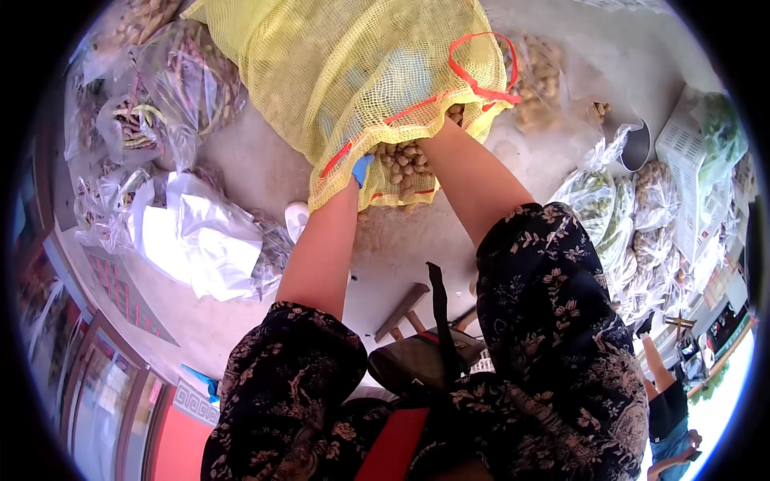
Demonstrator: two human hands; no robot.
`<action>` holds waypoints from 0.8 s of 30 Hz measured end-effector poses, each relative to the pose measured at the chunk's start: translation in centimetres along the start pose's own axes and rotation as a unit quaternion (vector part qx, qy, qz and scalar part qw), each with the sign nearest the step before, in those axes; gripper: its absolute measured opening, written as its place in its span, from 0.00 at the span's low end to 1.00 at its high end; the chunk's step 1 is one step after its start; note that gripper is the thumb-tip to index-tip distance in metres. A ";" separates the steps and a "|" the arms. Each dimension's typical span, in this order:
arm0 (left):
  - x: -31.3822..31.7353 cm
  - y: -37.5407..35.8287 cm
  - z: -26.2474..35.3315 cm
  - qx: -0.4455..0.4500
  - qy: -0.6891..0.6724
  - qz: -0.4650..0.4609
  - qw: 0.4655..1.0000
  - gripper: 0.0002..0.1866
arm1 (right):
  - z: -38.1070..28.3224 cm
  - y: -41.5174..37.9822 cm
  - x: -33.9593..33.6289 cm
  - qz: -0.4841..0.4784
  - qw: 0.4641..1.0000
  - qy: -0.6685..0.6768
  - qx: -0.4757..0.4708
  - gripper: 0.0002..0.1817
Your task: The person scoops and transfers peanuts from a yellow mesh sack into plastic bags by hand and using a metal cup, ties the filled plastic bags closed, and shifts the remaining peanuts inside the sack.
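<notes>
Yellow mesh bag (297, 72) at 12 o'clock, mouth around left forearm (325, 248) and right forearm (477, 176). Peanuts (406, 164) between them, at bag's 6 o'clock edge. Left hand, right hand inside, obscured; cannot tell either grip's state.

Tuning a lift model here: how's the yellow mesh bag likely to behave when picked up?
Probably floppy: the yellow mesh bag drapes and creases around the forearms. Weight likely shifts, since the small brown lumps at its mouth look loose. It may well spill if tipped mouth-down; the mouth gapes and the red drawstring hangs slack.
</notes>
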State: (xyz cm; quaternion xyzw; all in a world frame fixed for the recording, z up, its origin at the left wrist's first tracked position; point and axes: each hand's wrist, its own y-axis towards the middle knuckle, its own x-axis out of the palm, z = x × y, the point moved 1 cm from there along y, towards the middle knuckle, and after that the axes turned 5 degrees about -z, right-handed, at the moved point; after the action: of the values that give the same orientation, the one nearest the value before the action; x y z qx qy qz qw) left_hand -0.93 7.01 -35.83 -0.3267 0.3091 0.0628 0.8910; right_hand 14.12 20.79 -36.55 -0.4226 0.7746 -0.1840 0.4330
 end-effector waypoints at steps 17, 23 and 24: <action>6.0 0.1 -2.6 -0.251 -0.352 -0.073 0.899 0.24 | 0.1 -3.5 3.9 -0.135 0.983 0.125 0.024 0.26; 10.0 0.7 1.7 -0.271 -0.573 -0.109 0.766 0.24 | 0.0 -5.3 2.2 -0.128 0.966 0.215 0.064 0.27; 10.4 0.1 2.7 -0.245 -0.616 -0.119 0.739 0.25 | 0.5 -5.1 3.6 -0.016 0.980 0.191 0.055 0.26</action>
State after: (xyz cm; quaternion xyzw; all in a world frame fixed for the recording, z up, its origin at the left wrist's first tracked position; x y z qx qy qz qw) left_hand 8.81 7.82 -40.40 -0.4582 -0.3748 0.2175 0.7761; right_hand 16.08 15.01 -35.37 -0.3677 0.8248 -0.3104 0.2968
